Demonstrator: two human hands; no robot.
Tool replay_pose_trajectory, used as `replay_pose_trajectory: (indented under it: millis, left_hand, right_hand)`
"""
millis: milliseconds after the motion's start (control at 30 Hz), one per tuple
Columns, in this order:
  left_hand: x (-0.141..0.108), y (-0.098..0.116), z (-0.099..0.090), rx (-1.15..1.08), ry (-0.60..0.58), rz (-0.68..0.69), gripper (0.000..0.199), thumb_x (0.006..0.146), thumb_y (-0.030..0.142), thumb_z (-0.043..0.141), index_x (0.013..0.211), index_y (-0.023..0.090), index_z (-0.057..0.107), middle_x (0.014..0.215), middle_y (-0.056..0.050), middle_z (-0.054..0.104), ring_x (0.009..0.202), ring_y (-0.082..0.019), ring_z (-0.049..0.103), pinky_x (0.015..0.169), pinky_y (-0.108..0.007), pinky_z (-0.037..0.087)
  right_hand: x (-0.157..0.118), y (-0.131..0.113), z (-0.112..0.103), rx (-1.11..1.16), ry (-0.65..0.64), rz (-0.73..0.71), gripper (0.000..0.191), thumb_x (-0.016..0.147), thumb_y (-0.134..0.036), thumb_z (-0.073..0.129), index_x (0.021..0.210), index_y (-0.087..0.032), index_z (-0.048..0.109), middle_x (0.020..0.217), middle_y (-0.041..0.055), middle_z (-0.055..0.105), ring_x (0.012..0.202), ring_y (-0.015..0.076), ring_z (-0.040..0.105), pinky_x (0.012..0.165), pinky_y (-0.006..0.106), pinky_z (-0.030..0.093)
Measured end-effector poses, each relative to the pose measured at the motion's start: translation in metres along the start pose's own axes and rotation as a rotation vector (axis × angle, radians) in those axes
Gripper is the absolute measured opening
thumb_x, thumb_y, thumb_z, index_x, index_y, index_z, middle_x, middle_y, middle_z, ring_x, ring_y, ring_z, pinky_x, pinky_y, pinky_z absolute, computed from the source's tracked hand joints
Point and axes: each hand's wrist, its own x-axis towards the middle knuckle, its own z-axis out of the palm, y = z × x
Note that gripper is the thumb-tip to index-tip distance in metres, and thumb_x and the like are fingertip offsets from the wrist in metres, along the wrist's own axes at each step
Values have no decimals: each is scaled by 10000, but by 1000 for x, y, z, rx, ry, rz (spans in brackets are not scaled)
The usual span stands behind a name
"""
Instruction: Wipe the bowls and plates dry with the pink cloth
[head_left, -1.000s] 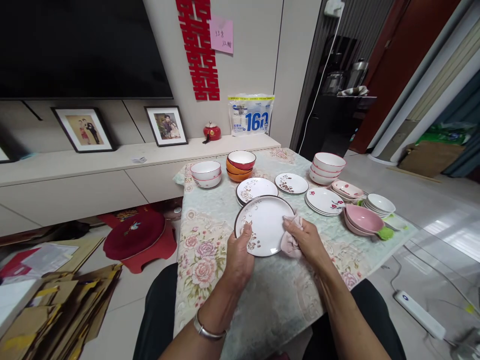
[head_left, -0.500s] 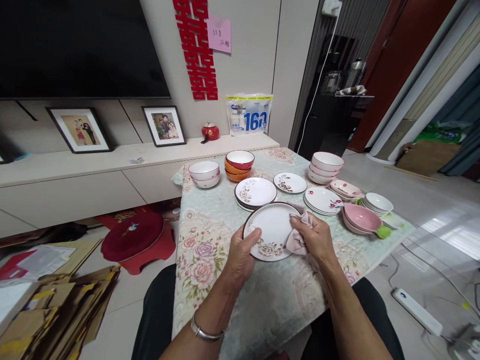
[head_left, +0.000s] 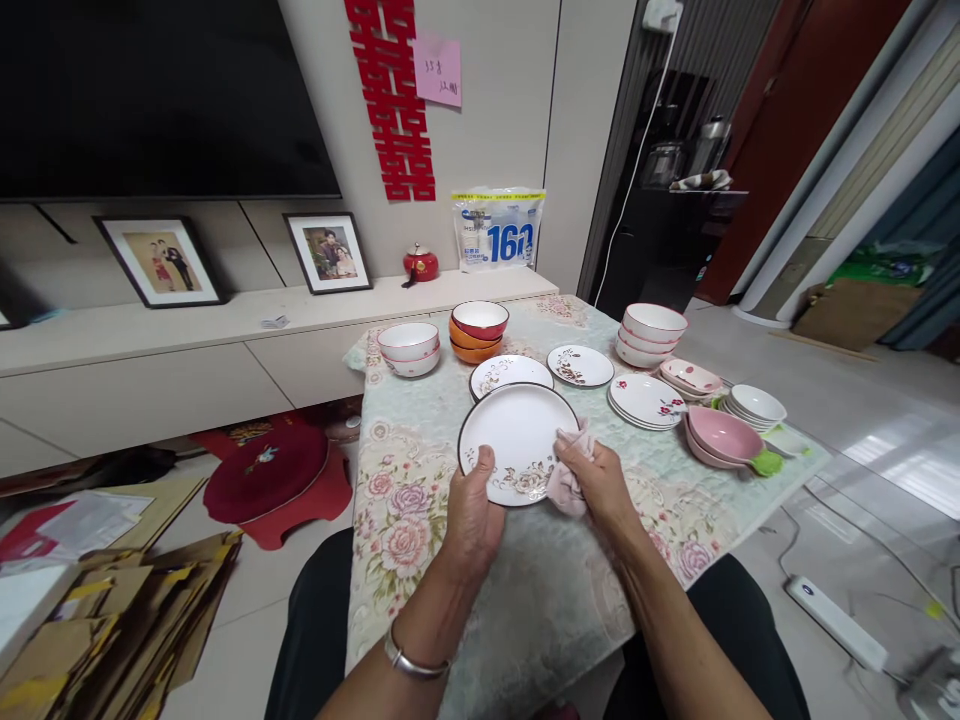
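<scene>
A dark-rimmed white plate [head_left: 517, 432] with brown flowers is held above the table's near half, its face toward me. My left hand [head_left: 475, 510] grips its lower left edge, thumb on the face and fingers mostly hidden behind. At the right edge, my right hand [head_left: 596, 478] is closed on a pale pink cloth [head_left: 570, 482] that touches the plate. Just behind the held plate sit similar plates [head_left: 506, 372], partly covered by it. Another brown-flowered plate [head_left: 580, 366] lies to their right.
On the flowered tablecloth [head_left: 405, 500] stand white bowls [head_left: 409, 342], orange and red bowls [head_left: 480, 322], more white bowls [head_left: 652, 325], red-flowered plates [head_left: 645, 398], pink dishes [head_left: 724, 435] and small white bowls [head_left: 756, 403]. A red stool [head_left: 274, 480] is left of the table.
Both hands have moved left and slightly up with the plate and cloth. The plate now covers more of the plates behind it.
</scene>
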Motion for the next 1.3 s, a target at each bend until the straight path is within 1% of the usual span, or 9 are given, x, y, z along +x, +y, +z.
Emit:
replay_pose_trajectory:
  millis: [167, 367, 567, 767, 900, 1000, 1133, 1233, 1300]
  left_hand:
    - [4, 1, 0, -35, -23, -27, 590, 742, 336, 795, 1263, 127, 613, 1161, -157, 731, 1117, -304, 673, 1019, -458, 500]
    - [-4, 5, 5, 23, -117, -50, 590, 662, 259, 839, 1204, 115, 651, 1085, -155, 754, 1075, -330, 686, 994, -475, 510]
    - [-4, 5, -2, 164, -176, -178, 573, 601, 273, 884, 1089, 54, 679, 948, -182, 770, 955, -350, 720, 923, -487, 543]
    - [-3, -2, -3, 82, -76, -99, 544, 649, 269, 859, 1117, 64, 670, 958, -168, 773, 994, -337, 715, 943, -476, 545]
    - [1, 1, 0, -13, 41, -29, 459, 759, 201, 767, 1189, 89, 651, 1036, -161, 764, 1001, -304, 720, 970, -465, 539]
    - [5, 5, 0, -38, 116, -34, 390, 832, 162, 683, 1214, 90, 642, 1064, -166, 758, 1004, -284, 722, 978, -451, 537]
    - [6, 5, 0, -1, 179, -124, 398, 854, 122, 640, 1249, 77, 616, 1085, -177, 751, 995, -284, 725, 964, -447, 547]
    - [2, 3, 1, 55, 152, -204, 400, 860, 122, 627, 1254, 59, 605, 1040, -183, 760, 984, -296, 727, 945, -452, 556]
    - [0, 2, 1, 93, 123, -248, 386, 869, 146, 619, 1238, 33, 605, 981, -192, 766, 977, -309, 727, 930, -458, 562]
  right_hand:
    - [0, 9, 13, 141, -15, 93, 414, 614, -502, 815, 789, -164, 653, 625, -10, 615, 555, 141, 509, 533, 261, 395]
    - [9, -3, -21, 1, 57, 8, 406, 634, -485, 808, 835, -145, 714, 651, 9, 658, 563, 150, 528, 522, 264, 399]
    - [11, -6, -41, -79, -31, -8, 425, 656, -455, 812, 925, -137, 722, 799, 35, 707, 676, 171, 586, 607, 279, 458]
    - [10, -4, -31, -103, -47, 12, 438, 684, -512, 780, 877, -129, 691, 728, 27, 664, 626, 157, 542, 568, 265, 418]
    - [2, -11, -25, -250, -267, 83, 429, 768, -573, 690, 790, -146, 655, 662, 4, 610, 601, 144, 493, 565, 258, 387]
    - [0, -13, -30, -450, -399, 15, 452, 861, -598, 568, 734, -169, 623, 679, 9, 606, 657, 164, 500, 616, 273, 400]
    - [5, -15, -42, -624, -118, -231, 485, 952, -561, 398, 720, -191, 609, 753, 35, 628, 733, 195, 520, 697, 308, 412]
    - [7, -20, -45, -592, 45, -379, 332, 942, -440, 469, 902, -202, 698, 930, 54, 675, 877, 211, 577, 812, 324, 422]
    - [6, -22, -41, -551, 106, -472, 247, 909, -358, 534, 987, -216, 720, 947, 48, 678, 897, 204, 595, 825, 315, 426]
